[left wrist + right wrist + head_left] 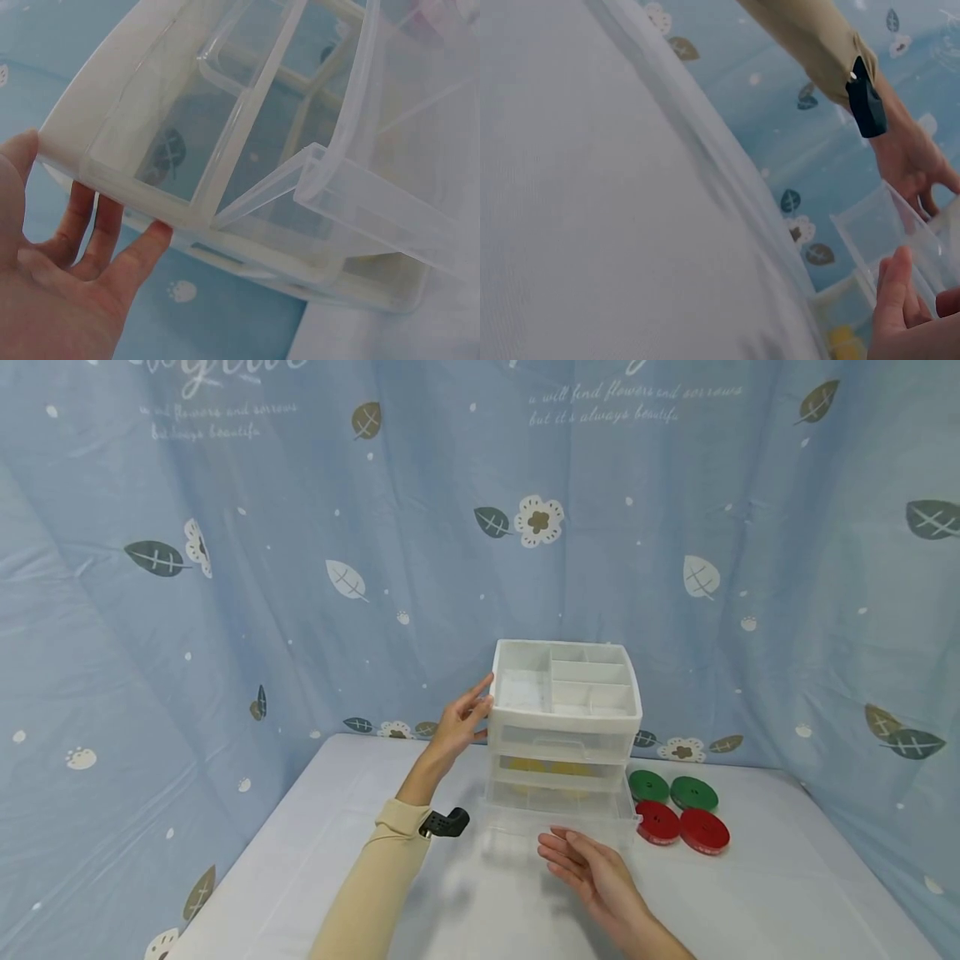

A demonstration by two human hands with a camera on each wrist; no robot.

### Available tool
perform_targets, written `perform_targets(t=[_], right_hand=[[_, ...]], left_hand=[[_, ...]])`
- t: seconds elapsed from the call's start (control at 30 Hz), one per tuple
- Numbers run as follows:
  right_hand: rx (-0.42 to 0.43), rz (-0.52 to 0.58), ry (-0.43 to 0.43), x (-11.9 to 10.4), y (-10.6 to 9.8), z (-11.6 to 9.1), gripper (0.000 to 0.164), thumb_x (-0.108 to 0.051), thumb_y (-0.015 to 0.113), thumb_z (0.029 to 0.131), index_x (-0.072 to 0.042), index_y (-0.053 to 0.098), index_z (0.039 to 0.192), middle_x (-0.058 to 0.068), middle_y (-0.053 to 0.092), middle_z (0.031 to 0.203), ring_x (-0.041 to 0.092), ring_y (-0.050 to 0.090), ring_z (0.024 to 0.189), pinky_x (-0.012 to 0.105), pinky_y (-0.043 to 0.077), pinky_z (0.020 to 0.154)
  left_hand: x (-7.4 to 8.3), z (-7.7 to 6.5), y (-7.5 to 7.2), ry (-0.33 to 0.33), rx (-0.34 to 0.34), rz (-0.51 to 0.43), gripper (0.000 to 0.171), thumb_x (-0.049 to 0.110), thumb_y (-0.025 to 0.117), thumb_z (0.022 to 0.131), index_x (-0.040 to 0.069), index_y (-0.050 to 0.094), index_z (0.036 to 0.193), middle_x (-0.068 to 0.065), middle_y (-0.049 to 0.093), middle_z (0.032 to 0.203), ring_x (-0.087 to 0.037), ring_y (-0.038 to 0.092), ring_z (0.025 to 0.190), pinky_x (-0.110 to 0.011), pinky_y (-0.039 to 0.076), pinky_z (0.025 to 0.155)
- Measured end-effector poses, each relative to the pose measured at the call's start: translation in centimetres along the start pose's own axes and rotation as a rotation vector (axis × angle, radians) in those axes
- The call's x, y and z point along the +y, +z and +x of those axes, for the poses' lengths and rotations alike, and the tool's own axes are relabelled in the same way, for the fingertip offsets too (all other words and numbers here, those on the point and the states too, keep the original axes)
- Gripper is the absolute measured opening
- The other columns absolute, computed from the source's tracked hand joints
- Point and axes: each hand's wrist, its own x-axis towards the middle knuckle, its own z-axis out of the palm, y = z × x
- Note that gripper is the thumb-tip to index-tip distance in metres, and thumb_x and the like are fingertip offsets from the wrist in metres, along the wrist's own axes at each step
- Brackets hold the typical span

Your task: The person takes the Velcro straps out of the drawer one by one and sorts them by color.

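A white plastic drawer unit (566,720) with a compartmented top stands on the table. Below its top drawer, a clear drawer (558,802) is pulled out toward me. Yellow round things (551,768) show inside the unit, partly hidden by the plastic. My left hand (457,727) steadies the unit's left side, its extended fingers and thumb (19,150) resting against the casing near the upper front corner. My right hand (592,872) is held just in front of the pulled-out drawer, palm turned inward and fingers loosely extended, with nothing in it.
Two green rolls (693,793) and two red rolls (703,831) of ribbon-like material lie on the table just right of the unit. A white cloth covers the table (330,827). Behind it hangs a blue curtain (420,585) with leaf and flower prints.
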Motion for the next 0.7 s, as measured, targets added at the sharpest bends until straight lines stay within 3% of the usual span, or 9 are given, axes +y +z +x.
perform_targets(t=[0.2, 0.7], right_hand=[[0.038, 0.067, -0.001, 0.18, 0.34, 0.04, 0.058, -0.026, 0.046, 0.106, 0.005, 0.026, 0.152, 0.006, 0.07, 0.123, 0.016, 0.067, 0.114, 0.026, 0.054, 0.099], [0.037, 0.122, -0.011, 0.38, 0.81, 0.08, 0.049, -0.029, 0.037, 0.109, 0.003, 0.034, 0.147, 0.006, 0.069, 0.125, 0.016, 0.066, 0.116, 0.027, 0.052, 0.101]], left_hand=[[-0.64, 0.2, 0.04, 0.024, 0.027, 0.014, 0.047, 0.04, 0.053, 0.101, 0.047, 0.04, 0.146, -0.013, 0.055, 0.138, -0.029, 0.049, 0.134, -0.053, 0.048, 0.106], [-0.71, 0.06, 0.01, 0.027, 0.022, 0.018, 0.048, 0.041, 0.052, 0.101, 0.045, 0.039, 0.147, -0.014, 0.054, 0.137, -0.029, 0.048, 0.134, -0.053, 0.046, 0.107]])
